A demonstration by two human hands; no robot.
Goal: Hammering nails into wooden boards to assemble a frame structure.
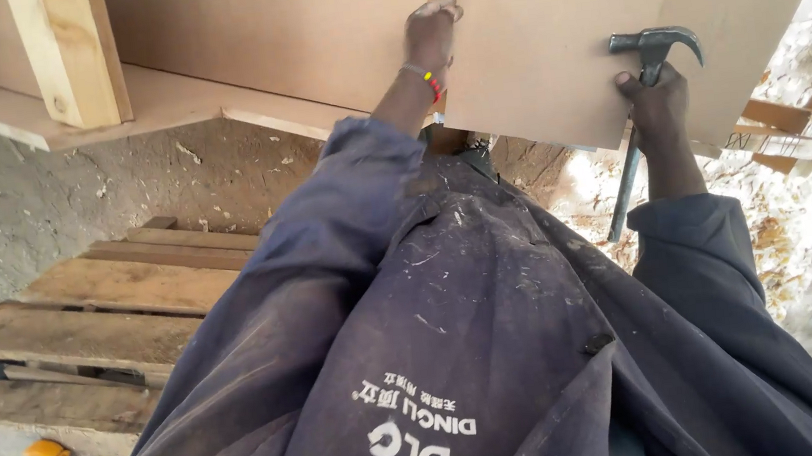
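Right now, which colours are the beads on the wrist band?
Red and yellow, on the wrist band; head view.

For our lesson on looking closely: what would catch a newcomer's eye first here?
The right hand grips a claw hammer against a brown board at upper right. The left hand holds that board's left edge. Below, a dusty dark blue coat fills the centre, with a wooden pallet at left.

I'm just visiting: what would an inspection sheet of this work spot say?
Surface: sandy ground strewn with wood shavings.
Job's things: brown board held upright; claw hammer.
Clutter: wooden pallet; small yellow object; wood offcuts.
Hands: left hand grips the board's edge; right hand holds the hammer against the board.
Cables: nothing seen.
Surroundings: timber post; more boards behind.
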